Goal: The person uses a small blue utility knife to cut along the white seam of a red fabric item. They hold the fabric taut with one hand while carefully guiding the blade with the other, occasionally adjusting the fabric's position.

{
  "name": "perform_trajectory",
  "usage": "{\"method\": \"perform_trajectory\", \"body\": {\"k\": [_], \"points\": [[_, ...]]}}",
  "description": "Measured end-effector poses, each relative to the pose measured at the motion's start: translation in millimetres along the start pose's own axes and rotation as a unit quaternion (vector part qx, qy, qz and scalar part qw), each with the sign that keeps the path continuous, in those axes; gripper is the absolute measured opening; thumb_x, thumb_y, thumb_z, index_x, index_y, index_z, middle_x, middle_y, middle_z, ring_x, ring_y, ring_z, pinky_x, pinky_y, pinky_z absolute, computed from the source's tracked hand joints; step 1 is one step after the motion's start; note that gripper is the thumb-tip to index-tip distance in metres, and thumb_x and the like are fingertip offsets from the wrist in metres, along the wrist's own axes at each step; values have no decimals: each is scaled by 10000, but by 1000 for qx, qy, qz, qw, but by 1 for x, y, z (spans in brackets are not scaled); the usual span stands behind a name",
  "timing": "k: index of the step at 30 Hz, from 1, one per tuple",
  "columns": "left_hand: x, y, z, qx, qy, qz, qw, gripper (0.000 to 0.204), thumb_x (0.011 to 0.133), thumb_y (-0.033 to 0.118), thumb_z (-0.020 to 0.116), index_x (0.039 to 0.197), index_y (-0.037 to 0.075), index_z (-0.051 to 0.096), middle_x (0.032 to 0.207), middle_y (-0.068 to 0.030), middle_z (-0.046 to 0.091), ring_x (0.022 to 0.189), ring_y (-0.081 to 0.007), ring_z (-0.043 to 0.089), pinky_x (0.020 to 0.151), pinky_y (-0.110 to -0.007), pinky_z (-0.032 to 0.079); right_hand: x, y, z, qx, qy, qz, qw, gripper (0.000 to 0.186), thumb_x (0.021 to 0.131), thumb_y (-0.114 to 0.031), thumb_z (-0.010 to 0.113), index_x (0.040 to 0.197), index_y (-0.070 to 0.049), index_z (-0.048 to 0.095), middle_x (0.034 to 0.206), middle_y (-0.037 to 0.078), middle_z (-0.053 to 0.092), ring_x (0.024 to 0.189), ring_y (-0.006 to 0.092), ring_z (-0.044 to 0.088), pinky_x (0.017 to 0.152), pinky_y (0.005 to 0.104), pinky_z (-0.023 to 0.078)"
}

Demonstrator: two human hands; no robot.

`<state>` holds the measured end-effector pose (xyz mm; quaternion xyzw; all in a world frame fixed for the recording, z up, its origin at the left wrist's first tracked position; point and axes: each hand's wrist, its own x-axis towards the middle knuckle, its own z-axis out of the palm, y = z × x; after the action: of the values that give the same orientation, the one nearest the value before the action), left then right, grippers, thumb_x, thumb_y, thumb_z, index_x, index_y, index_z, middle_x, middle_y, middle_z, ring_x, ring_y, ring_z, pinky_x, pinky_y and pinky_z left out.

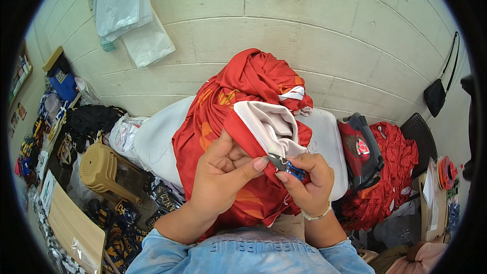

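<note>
A large heap of red cloth [203,127] with orange and yellow patterning lies in front of me, its pale inner side [269,116] turned up near the middle. My left hand [225,170] pinches the folded red edge between thumb and fingers. In my right hand [312,180] is a pair of small thread snips [292,170] with blue on the handle; their dark metal end touches the cloth edge by my left thumb. Whether the blades are apart is too small to tell. A loose pale thread hangs below the snips.
The heap rests on a white padded surface [324,147] against a block wall. To the left stand tan plastic stools [101,167] and dark clothing piles. At right are a dark-rimmed bin [360,149], more red cloth [390,172] and a black mask [435,96] hanging on the wall.
</note>
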<state>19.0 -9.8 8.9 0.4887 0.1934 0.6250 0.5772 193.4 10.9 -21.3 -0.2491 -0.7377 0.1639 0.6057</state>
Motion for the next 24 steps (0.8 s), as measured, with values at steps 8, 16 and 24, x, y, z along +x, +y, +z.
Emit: {"method": "perform_trajectory", "body": {"k": [8,16,24], "points": [[1,-3,1,-5,-2,14,1000,570,843,-96,541,1356,-12,308,1182,-120,554,1075,-146,547,900,-256,445,-1,0,-3,38,-9,9,999,324,683,-108,794,887,-2,565,722,77,611,585,110,544,523,218,416],[0,-2,0,-4,-7,7,1000,567,842,-97,542,1353,-13,310,1177,-123,556,1066,-146,552,900,-257,445,-4,1,-4,45,-32,50,997,307,713,-109,761,914,-8,552,747,40,570,623,77,494,571,214,387],[1,-3,0,-5,-11,15,1000,558,846,-89,541,1348,-19,308,1181,-130,552,1081,-154,544,906,-267,443,-2,2,-4,79,-13,57,995,285,693,-103,784,887,-1,601,696,55,593,575,89,514,527,212,395]]}}
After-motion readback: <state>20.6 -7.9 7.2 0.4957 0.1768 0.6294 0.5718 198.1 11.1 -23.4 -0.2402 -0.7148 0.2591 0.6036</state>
